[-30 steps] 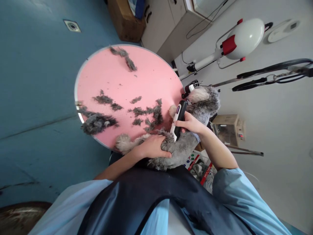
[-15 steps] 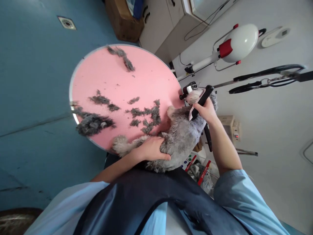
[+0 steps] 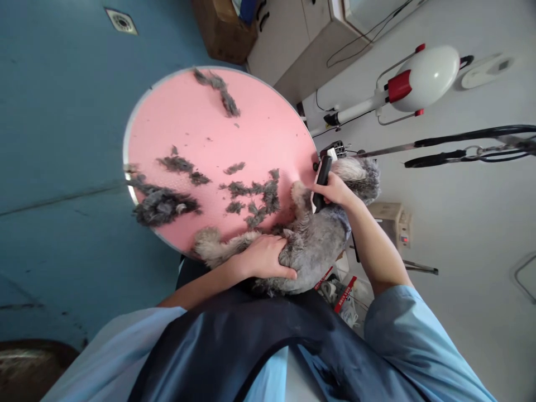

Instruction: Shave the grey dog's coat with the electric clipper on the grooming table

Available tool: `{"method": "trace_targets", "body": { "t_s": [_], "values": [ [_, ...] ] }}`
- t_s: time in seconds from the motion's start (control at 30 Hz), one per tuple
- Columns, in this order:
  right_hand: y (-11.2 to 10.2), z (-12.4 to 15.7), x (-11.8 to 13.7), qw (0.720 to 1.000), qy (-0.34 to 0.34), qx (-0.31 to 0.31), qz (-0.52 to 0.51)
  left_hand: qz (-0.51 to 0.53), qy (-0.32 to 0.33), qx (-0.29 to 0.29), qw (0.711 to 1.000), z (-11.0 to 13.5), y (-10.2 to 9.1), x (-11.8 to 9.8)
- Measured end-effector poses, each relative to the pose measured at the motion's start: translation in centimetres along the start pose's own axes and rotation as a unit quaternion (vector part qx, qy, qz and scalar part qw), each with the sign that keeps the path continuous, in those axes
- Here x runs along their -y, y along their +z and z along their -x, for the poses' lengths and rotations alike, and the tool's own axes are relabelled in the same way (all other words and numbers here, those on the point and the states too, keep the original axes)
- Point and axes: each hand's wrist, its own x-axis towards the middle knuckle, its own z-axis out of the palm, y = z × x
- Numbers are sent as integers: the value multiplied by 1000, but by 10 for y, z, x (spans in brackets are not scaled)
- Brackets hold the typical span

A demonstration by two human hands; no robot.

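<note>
A grey dog (image 3: 320,240) with short-clipped fur on its back is at the near right edge of a round pink grooming table (image 3: 180,111). My left hand (image 3: 266,258) grips its hindquarters, thumb across the rump and fingers on the far side. In my right hand (image 3: 337,190) is a black hair clipper (image 3: 322,177), its blade end against the dog's side near a pale-furred front leg (image 3: 299,192). The dog's head lies beyond my right wrist, turned away. Part of its belly is hidden beneath the body.
Loose grey fur clumps (image 3: 165,206) lie about the tabletop, with another strip (image 3: 218,89) at the far side. A white and red lamp (image 3: 427,78) and a black grooming strap (image 3: 435,159) extend at right. A cardboard box (image 3: 226,33) stands on the blue floor.
My right hand has moved the clipper from the dog's upper back toward its table-side flank, left in view. My left hand keeps its hold. The whole view has shifted slightly.
</note>
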Motion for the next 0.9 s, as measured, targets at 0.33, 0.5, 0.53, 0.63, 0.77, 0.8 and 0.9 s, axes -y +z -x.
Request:
{"method": "trace_targets", "body": {
  "t_s": [0.33, 0.5, 0.53, 0.63, 0.77, 0.8, 0.9],
  "values": [
    [11, -25, 8, 998, 30, 51, -20, 5, 2, 16, 1000, 0, -1, -3],
    [22, -17, 15, 972, 68, 223, -41, 5, 3, 21, 1000, 1, -2, -3],
    [24, -15, 16, 965, 69, 247, -45, 4, 2, 22, 1000, 1, -2, -3],
    [22, -16, 17, 967, 61, 239, -67, 4, 0, 23, 1000, 1, -3, -4],
    [16, -22, 15, 990, 26, 121, -70, 4, -1, 22, 1000, 1, -3, -3],
    [17, -20, 16, 989, 25, 133, -65, 5, -1, 21, 1000, 1, -3, -2],
    [25, -7, 24, 974, 39, 218, -57, 12, 0, 18, 1000, 1, -4, -1]
  ]
}}
